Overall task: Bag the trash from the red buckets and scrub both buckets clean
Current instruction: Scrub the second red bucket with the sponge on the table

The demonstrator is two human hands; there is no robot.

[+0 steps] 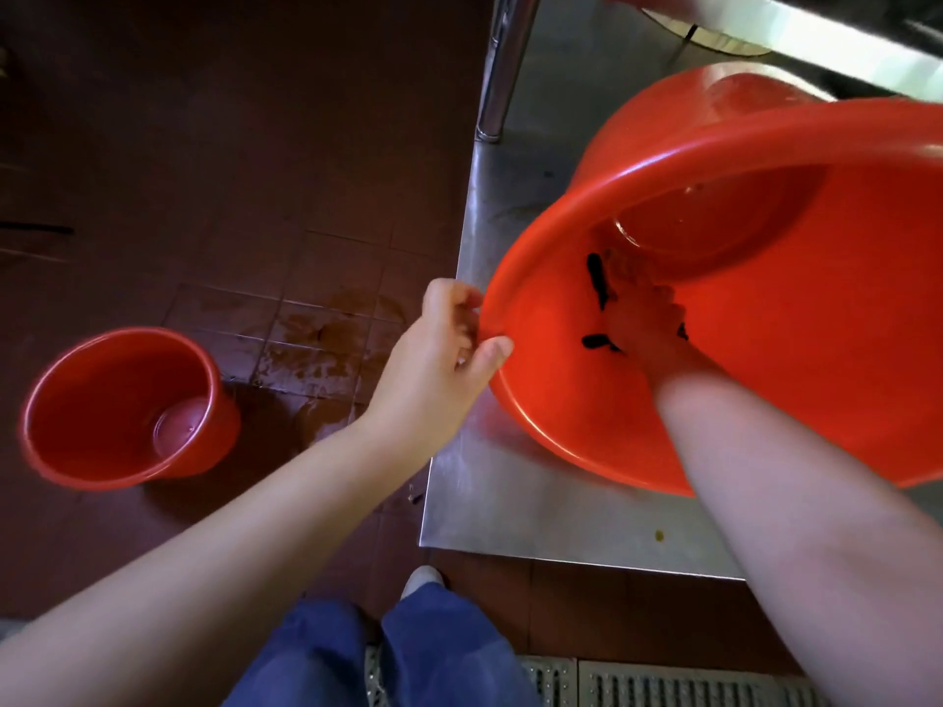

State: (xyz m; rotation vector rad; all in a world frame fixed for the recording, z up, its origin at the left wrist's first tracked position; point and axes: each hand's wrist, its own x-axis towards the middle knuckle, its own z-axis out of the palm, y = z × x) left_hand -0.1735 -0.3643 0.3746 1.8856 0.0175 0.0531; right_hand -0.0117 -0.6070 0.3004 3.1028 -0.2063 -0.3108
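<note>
Mid-scrub I reckon: left hand [449, 344] grips the rim of the tilted red plastic bucket [816, 324], right hand [648, 324] is inside among dark bits [597, 278], grip unclear. Smaller red floor bucket [92, 400] looks emptied.

We hold a bucket [816, 359] tilted on the table [510, 502] at three o'clock, our left hand [444, 359] on its rim, right hand [648, 318] inside. A second bucket [127, 405] stands on the floor [229, 170] at nine o'clock.

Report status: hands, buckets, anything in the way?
Left hand pinches rim of tilted red plastic bucket on steel table. Right hand inside it, grip unclear. Second red plastic bucket on tiled floor. No obstruction seen.
</note>
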